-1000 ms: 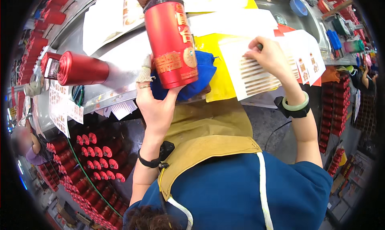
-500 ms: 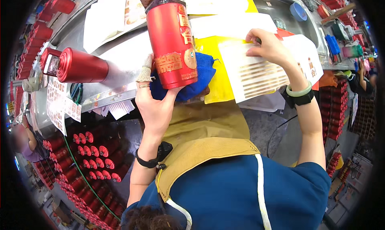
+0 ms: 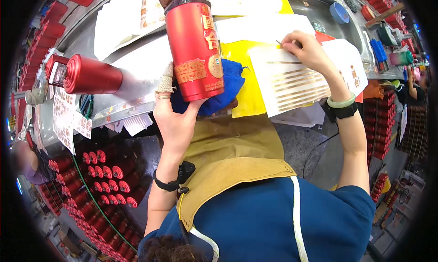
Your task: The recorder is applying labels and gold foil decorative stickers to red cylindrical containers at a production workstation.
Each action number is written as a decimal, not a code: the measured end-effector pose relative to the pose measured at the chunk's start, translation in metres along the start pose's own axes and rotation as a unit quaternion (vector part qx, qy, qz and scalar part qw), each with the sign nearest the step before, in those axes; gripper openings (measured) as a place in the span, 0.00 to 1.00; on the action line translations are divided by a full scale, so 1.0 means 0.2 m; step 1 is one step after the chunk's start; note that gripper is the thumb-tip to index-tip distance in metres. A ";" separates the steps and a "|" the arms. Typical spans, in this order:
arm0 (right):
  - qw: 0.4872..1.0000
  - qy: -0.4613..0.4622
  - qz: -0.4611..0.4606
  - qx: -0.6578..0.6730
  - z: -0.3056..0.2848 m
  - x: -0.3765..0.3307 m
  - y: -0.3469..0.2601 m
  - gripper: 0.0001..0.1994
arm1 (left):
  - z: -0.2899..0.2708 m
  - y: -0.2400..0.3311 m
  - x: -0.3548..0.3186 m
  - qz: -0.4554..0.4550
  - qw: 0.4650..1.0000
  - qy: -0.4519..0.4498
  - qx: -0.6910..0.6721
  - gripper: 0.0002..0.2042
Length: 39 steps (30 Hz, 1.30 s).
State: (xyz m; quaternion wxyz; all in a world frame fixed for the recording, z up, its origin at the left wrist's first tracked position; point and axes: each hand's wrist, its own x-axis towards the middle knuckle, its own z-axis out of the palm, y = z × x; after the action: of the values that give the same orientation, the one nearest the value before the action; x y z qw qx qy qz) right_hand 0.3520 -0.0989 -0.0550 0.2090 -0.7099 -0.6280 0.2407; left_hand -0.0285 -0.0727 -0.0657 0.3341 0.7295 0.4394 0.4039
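Observation:
Tilted over the bench edge, a red metal flask [image 3: 189, 47] with gold decals and a dark cap rests on a blue cloth [image 3: 233, 81]. My left hand [image 3: 175, 118] is closed round its lower end, thumb underneath and a cloth-wrapped finger along its left side. My right hand [image 3: 308, 52] pinches a thin dark tool [image 3: 279, 42], whose exact kind I cannot make out. Below that hand lies a white sheet [image 3: 273, 97] with rows of gold strips, on top of a yellow sheet [image 3: 248, 104].
Another red flask with a handle [image 3: 96, 75] lies at the left of the metal bench. White papers [image 3: 118, 24] cover the back. A blue bowl [image 3: 339, 13] sits in the sink-like tray at far right. Racks of red flasks [image 3: 107, 173] stand lower left; a co-worker [image 3: 27, 159] is at far left.
The flask has turned slightly in my left hand, its gold decals shifting left. My right hand has lifted a little, and the thin tool's tip now shows. Another red flask at upper left has shifted.

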 end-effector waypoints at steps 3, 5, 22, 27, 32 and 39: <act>0.993 0.100 0.054 0.028 0.00 -0.02 -0.11 0.07 | 0.00 0.00 -0.01 -0.008 1.000 0.008 0.019 0.37; 0.992 0.098 0.068 0.029 0.00 -0.07 -0.22 0.07 | 0.00 0.00 -0.01 -0.018 0.999 0.023 -0.021 0.36; 0.971 0.016 -0.104 0.214 0.33 -0.24 -0.93 0.05 | -0.09 0.07 -0.02 -0.038 0.967 -0.079 -0.239 0.34; 0.976 0.026 -0.064 0.208 0.33 -0.24 -0.94 0.09 | -0.05 0.08 -0.02 -0.067 0.959 -0.060 -0.268 0.33; 0.980 0.031 -0.060 0.186 0.33 -0.25 -0.92 0.08 | -0.02 0.09 -0.02 -0.066 0.965 -0.049 -0.250 0.34; 0.979 0.037 -0.053 0.195 0.31 -0.25 -0.90 0.07 | -0.02 0.09 -0.02 -0.067 0.967 -0.045 -0.242 0.34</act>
State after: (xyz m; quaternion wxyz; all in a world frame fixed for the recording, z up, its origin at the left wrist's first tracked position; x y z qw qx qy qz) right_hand 0.1675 -0.1267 0.0060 0.3789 -0.6296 -0.5975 0.3209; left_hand -0.0267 -0.0835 -0.0504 0.5462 0.6132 0.3612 0.4418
